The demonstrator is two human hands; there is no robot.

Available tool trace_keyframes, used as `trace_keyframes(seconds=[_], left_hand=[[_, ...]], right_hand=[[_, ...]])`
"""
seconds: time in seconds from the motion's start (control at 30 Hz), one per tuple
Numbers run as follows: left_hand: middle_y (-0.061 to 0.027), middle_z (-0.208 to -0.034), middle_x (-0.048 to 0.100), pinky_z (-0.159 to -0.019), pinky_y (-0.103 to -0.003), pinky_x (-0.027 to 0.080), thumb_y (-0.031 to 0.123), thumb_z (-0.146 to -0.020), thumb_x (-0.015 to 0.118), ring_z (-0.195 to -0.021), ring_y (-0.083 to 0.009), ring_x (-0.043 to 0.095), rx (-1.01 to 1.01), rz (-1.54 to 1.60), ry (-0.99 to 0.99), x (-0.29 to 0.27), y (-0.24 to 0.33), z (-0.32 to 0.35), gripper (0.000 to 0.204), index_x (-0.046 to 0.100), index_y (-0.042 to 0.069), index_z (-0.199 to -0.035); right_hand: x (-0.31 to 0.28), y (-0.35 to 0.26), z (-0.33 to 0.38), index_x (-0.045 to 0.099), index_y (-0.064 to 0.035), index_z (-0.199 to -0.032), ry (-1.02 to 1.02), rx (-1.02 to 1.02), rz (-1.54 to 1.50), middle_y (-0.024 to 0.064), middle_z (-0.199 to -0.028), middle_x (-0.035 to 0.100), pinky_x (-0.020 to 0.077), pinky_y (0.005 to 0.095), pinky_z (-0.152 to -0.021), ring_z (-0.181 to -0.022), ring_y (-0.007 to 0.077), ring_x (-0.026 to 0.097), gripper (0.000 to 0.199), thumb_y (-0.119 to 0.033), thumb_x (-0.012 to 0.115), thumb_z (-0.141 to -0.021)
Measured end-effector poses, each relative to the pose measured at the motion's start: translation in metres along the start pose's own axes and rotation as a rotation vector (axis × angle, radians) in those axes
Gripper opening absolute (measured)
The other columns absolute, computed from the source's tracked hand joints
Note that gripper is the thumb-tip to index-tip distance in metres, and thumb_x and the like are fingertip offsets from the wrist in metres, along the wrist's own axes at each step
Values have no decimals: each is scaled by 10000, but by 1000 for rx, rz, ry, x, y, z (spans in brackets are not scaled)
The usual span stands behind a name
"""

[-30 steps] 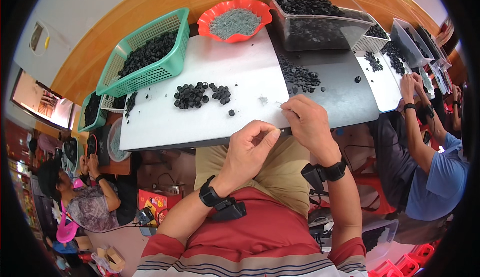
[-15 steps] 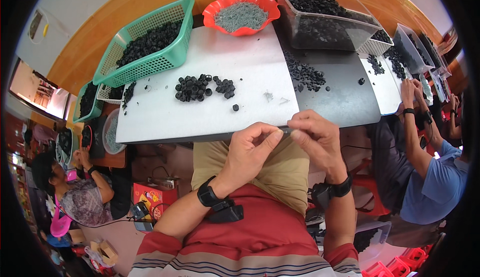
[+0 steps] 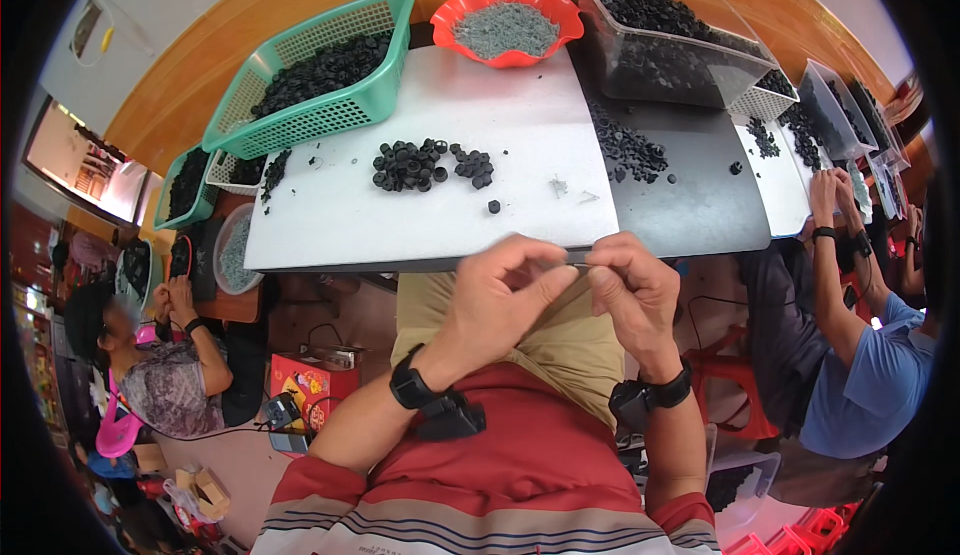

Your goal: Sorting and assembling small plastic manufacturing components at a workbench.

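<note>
My left hand point(image 3: 515, 290) and my right hand point(image 3: 637, 293) meet just off the front edge of the white work surface point(image 3: 350, 230). Both are closed in a pinch, fingertips almost touching. A tiny greyish piece shows between them, too small and blurred to name. Beyond my hands lies one loose black cap-like part point(image 3: 494, 207). Farther off is a pile of similar black parts point(image 3: 408, 167), with a smaller cluster point(image 3: 474, 168) to its right. A few thin grey pins point(image 3: 559, 187) lie on the right of the white surface.
A green basket point(image 3: 300, 128) of black parts, a red scalloped bowl point(image 3: 578, 25) of grey pins and a clear bin point(image 3: 680, 70) of black parts line the back. Small black pieces point(image 3: 632, 150) lie on the dark mat. Co-workers sit at left point(image 3: 165, 390) and right point(image 3: 850, 375).
The right thumb and fingers have closed into a tighter pinch beside my left fingertips. The whole view has shifted slightly, so the table things appear farther right. The piles look unchanged.
</note>
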State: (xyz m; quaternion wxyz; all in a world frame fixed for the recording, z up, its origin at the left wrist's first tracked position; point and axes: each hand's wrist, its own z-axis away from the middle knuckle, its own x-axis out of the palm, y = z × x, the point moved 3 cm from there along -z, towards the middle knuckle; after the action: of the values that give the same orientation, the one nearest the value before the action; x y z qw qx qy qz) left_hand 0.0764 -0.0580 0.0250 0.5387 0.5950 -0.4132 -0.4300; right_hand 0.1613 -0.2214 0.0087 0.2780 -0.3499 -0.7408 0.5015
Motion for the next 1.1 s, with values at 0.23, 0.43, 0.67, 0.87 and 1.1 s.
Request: trace_keyframes(seconds=[0.23,0.43,0.67,0.87,1.1], left_hand=[[-127,-983,709,-762,-378,539,73,-817,764,-851,-312,659,499,-853,306,-44,2,-30,204,708,23,-1007],[-125,-973,719,-794,-399,531,90,-845,729,-873,-329,653,452,-945,238,-46,-5,-41,152,711,21,-979],[-117,-955,720,-713,-288,573,-1,-840,738,-779,-199,710,377,-630,190,-48,3,-36,125,707,-12,-961],[-88,-976,728,-783,-273,600,-3,-836,773,-848,-138,711,342,-491,152,-43,8,-20,160,717,-19,-985],[-90,-985,731,-802,-272,607,17,-833,809,-871,-135,717,199,-371,131,-39,2,-8,267,686,-10,-1068]], right_hand=[[2,-1,5,676,31,-1046,31,-4,-2,54,-1016,620,441,203,-545,-649,47,540,85,-3,660,-970],[2,-1,9,679,34,-1040,16,10,-25,55,-1012,621,441,205,-544,-646,51,547,81,0,660,-969],[0,-3,5,675,37,-1037,31,20,-20,53,-1003,621,432,205,-561,-660,51,541,80,-2,657,-969],[9,-5,-7,683,18,-1022,26,-10,120,38,-964,628,430,225,-620,-715,65,537,80,-19,678,-951],[27,-11,-21,686,7,-982,-43,-129,358,69,-906,642,460,267,-628,-719,137,586,77,-17,711,-913]])
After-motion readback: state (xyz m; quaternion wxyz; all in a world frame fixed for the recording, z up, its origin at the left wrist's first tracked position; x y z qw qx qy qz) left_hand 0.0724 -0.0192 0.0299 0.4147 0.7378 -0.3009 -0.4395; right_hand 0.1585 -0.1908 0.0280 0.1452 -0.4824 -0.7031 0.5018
